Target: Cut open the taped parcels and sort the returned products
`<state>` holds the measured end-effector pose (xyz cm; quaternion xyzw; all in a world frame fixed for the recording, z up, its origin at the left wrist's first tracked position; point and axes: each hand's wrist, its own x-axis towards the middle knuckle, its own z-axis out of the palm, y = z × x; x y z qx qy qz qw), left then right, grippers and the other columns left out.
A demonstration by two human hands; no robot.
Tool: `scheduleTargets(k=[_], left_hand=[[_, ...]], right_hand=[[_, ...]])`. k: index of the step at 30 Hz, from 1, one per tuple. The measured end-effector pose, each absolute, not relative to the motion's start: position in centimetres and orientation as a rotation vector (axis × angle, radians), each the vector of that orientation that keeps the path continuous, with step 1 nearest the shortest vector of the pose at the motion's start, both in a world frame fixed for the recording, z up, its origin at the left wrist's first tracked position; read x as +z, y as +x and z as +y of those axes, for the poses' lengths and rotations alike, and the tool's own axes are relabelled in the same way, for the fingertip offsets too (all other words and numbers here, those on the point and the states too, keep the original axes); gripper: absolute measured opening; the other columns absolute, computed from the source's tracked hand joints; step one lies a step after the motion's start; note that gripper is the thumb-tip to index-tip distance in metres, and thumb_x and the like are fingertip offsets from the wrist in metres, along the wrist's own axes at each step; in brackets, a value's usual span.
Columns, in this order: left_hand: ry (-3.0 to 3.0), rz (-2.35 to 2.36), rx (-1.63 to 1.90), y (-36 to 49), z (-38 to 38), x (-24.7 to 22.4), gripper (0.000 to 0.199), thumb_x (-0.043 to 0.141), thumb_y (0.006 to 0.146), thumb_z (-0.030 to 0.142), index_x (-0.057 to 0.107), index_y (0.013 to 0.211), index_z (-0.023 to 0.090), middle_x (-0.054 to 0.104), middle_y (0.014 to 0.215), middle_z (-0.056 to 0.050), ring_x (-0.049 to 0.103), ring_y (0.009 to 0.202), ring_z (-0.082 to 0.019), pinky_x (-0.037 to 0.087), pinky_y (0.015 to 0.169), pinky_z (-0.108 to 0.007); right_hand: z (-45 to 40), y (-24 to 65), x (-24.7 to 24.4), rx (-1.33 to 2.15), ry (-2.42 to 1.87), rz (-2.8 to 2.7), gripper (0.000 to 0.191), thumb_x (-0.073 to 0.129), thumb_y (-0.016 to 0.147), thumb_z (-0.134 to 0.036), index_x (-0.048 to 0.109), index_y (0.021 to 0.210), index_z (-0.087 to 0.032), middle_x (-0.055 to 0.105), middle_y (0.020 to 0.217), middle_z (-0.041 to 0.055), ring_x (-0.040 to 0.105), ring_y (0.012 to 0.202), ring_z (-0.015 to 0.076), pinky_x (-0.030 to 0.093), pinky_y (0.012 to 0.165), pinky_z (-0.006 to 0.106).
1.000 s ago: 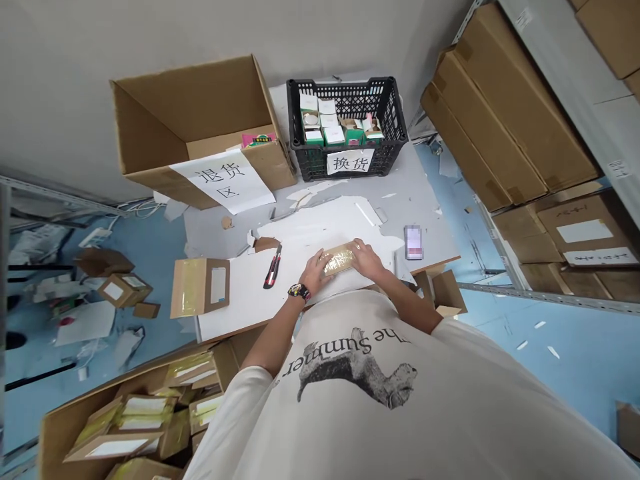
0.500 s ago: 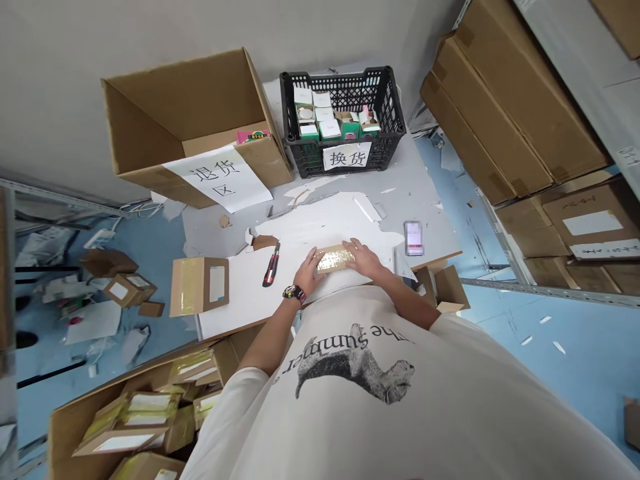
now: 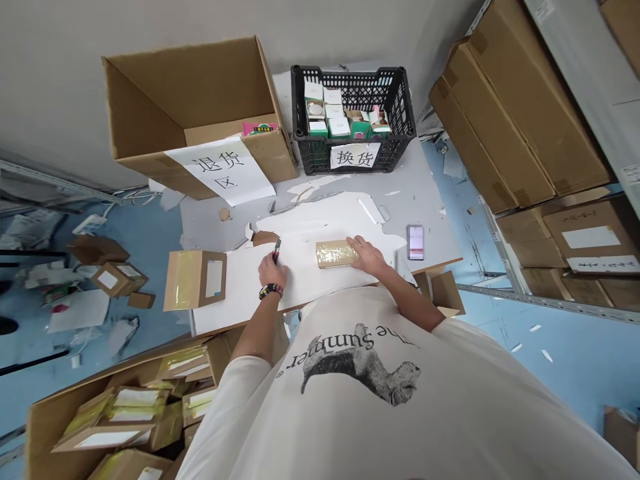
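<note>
Left of centre, the utility knife [image 3: 277, 249] is clasped by the left hand [image 3: 273, 272]; centrally, the taped box [image 3: 334, 254] is held by the half-curled right hand [image 3: 369, 256].

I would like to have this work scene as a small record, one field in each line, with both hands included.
left hand: around the utility knife
right hand: on the right end of the small taped box
work surface: table
back left: large open carton, paper sign on front
back right: black crate holding small white-and-green boxes
table's left edge: cardboard box with yellowish tape
right side: phone, screen lit
</note>
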<state>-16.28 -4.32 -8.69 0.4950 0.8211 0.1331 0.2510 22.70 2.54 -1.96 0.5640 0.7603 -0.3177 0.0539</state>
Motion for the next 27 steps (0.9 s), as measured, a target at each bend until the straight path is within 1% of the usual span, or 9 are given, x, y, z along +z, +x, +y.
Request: scheduleTargets(k=[3, 5, 10, 12, 14, 17, 21, 24, 27], left_hand=[[1.095, 2.398, 0.199, -17.6, -4.6, -9.0, 0.060, 0.074, 0.088, 0.027, 0.061, 0.146, 0.016, 0.063, 0.155, -0.030, 0.060, 0.145, -0.047, 0.051, 0.121, -0.066], [1.027, 2.416, 0.159, -18.0, -4.8, -9.2, 0.052, 0.076, 0.086, 0.028, 0.064, 0.136, 0.017, 0.067, 0.147, -0.030, 0.064, 0.139, -0.049, 0.053, 0.117, -0.066], [0.860, 2.304, 0.209, -17.9, -4.8, -9.1, 0.039, 0.083, 0.085, 0.034, 0.065, 0.118, 0.022, 0.078, 0.125, -0.022, 0.073, 0.122, -0.042, 0.057, 0.110, -0.056], [0.788, 2.269, 0.221, -17.5, -5.0, -8.8, 0.037, 0.084, 0.087, 0.040, 0.065, 0.114, 0.024, 0.080, 0.122, -0.019, 0.075, 0.120, -0.040, 0.058, 0.109, -0.053], [0.776, 2.265, 0.218, -17.0, -5.4, -8.7, 0.036, 0.084, 0.088, 0.042, 0.066, 0.114, 0.025, 0.080, 0.123, -0.018, 0.075, 0.120, -0.040, 0.058, 0.109, -0.052], [0.866, 2.261, 0.234, -16.2, -6.5, -8.6, 0.040, 0.081, 0.087, 0.037, 0.067, 0.123, 0.023, 0.079, 0.127, -0.019, 0.074, 0.122, -0.040, 0.056, 0.111, -0.054], [1.069, 2.344, 0.308, -14.4, -7.4, -8.6, 0.056, 0.076, 0.088, 0.031, 0.066, 0.142, 0.016, 0.070, 0.145, -0.028, 0.064, 0.140, -0.045, 0.051, 0.120, -0.061], [1.247, 2.291, 0.460, -12.1, -7.0, -8.3, 0.050, 0.068, 0.096, 0.032, 0.069, 0.144, 0.017, 0.068, 0.152, -0.027, 0.058, 0.150, -0.044, 0.045, 0.130, -0.064], [1.308, 2.158, 0.622, -9.5, -5.8, -8.1, 0.040, 0.062, 0.104, 0.038, 0.076, 0.137, 0.020, 0.072, 0.151, -0.023, 0.059, 0.153, -0.042, 0.042, 0.135, -0.062]], right_hand=[[2.7, 22.8, -1.8, -0.961, 1.710, 2.299, 0.107, 0.086, 0.095, -0.025, 0.036, 0.188, -0.042, 0.036, 0.193, 0.0082, 0.065, 0.144, 0.0378, 0.061, 0.114, 0.048], [2.7, 22.9, -1.7, -0.967, 1.702, 2.291, 0.108, 0.087, 0.095, -0.025, 0.035, 0.188, -0.042, 0.034, 0.195, 0.0076, 0.064, 0.145, 0.0382, 0.061, 0.115, 0.049], [2.6, 22.9, -1.7, -0.999, 1.690, 2.290, 0.109, 0.086, 0.097, -0.025, 0.032, 0.190, -0.042, 0.029, 0.197, 0.0072, 0.064, 0.147, 0.0382, 0.062, 0.114, 0.049], [2.4, 23.0, -1.8, -1.011, 1.695, 2.285, 0.110, 0.086, 0.097, -0.025, 0.031, 0.190, -0.042, 0.028, 0.198, 0.0072, 0.064, 0.148, 0.0383, 0.063, 0.113, 0.049], [2.3, 23.0, -2.1, -1.018, 1.708, 2.294, 0.111, 0.087, 0.095, -0.024, 0.032, 0.190, -0.042, 0.028, 0.198, 0.0074, 0.065, 0.148, 0.0387, 0.063, 0.113, 0.049], [2.0, 23.0, -2.5, -1.025, 1.720, 2.326, 0.112, 0.087, 0.094, -0.023, 0.033, 0.189, -0.042, 0.030, 0.197, 0.0086, 0.066, 0.146, 0.0384, 0.064, 0.112, 0.048], [1.6, 22.9, -2.7, -0.997, 1.710, 2.347, 0.112, 0.084, 0.093, -0.018, 0.032, 0.190, -0.041, 0.033, 0.194, 0.0101, 0.067, 0.146, 0.0371, 0.062, 0.114, 0.046], [0.8, 23.0, -2.7, -1.017, 1.707, 2.359, 0.113, 0.082, 0.093, -0.013, 0.031, 0.190, -0.039, 0.033, 0.194, 0.0111, 0.064, 0.151, 0.0358, 0.059, 0.120, 0.047], [-0.5, 23.3, -3.2, -1.174, 1.693, 2.375, 0.112, 0.090, 0.091, -0.022, 0.035, 0.188, -0.040, 0.032, 0.193, 0.0112, 0.060, 0.156, 0.0347, 0.055, 0.126, 0.048]])
